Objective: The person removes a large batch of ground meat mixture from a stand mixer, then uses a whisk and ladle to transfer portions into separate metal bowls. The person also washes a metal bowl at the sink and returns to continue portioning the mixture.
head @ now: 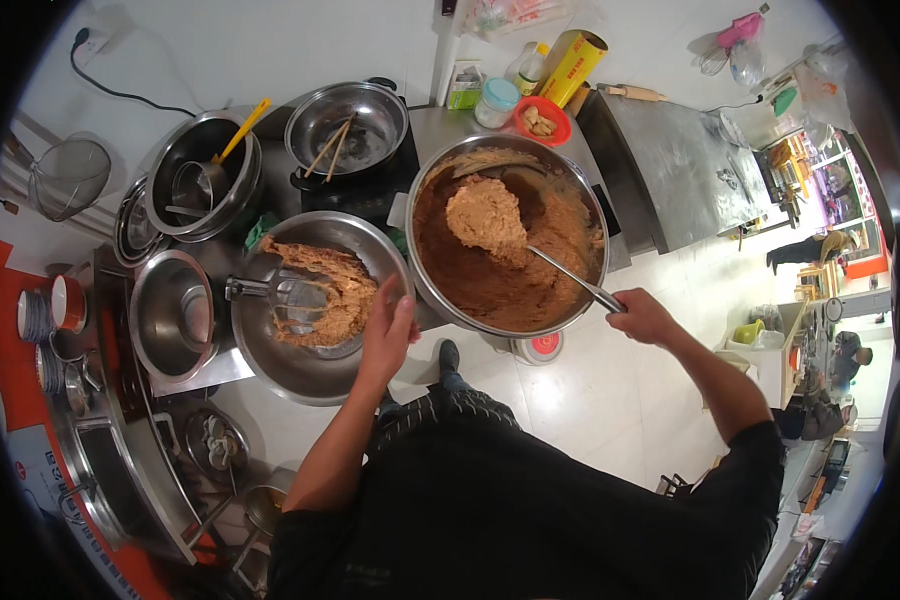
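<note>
My right hand (640,316) grips the handle of a metal ladle (570,274), whose head is buried under a large lump of thick orange-brown paste (487,214). The lump is over a deep steel pot (511,330) with more of this paste lining its bottom and walls. To the left, a wide steel mixing bowl (296,386) holds a wire whisk attachment (270,291) clogged with paste. My left hand (390,326) is at this bowl's right rim, thumb up and fingers curled around the edge; its fingertips are partly blurred.
Behind stand a steel pan (311,112) with chopsticks, nested bowls (157,217) with a yellow-handled tool, a red bowl (551,135) of pale pieces and a lidded jar (495,105). An empty-looking basin (169,322) is at left. A steel worktable (690,150) and distant people are at right.
</note>
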A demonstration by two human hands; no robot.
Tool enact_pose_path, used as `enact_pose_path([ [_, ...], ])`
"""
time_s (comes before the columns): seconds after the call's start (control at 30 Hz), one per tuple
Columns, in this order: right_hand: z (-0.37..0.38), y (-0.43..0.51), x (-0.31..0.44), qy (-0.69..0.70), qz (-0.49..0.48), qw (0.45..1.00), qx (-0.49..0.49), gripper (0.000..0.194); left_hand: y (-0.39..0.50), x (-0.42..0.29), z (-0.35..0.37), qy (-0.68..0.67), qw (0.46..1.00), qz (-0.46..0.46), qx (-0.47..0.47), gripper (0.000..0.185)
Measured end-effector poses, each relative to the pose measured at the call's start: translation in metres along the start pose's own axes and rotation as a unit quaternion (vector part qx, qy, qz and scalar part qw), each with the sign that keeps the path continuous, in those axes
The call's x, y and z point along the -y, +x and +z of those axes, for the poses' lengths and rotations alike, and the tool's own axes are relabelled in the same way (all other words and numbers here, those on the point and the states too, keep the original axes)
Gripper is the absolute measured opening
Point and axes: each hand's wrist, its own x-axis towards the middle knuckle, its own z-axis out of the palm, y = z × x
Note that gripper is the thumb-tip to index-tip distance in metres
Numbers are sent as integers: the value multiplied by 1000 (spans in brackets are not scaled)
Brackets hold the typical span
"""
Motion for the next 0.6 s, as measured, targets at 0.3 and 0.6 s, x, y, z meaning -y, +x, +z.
enact_pose_path([
  [0.3,56,-54,14,141,45,988,-42,20,-74,45,-156,73,980,-57,-177,42],
  [0.6,72,-87,38,247,65,965,-57,20,-90,61,-214,31,977,-45,-208,37],
])
